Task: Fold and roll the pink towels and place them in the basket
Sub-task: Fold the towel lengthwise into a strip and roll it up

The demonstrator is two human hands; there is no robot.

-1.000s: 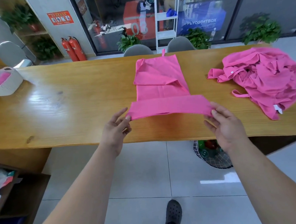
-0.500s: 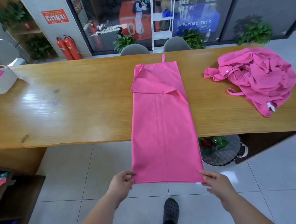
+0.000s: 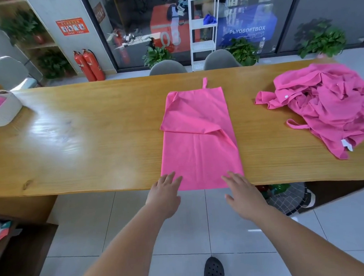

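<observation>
Just released, the pink towel [image 3: 198, 149] lies flat mid-frame on the surface [image 3: 92, 142]; left hand [image 3: 164, 194] and right hand [image 3: 244, 195], grip wide; rolling likely next.

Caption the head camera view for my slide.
Left hand and right hand, both open, at the near edge of a pink towel on the wooden table; crumpled towel pile right, basket left.
</observation>
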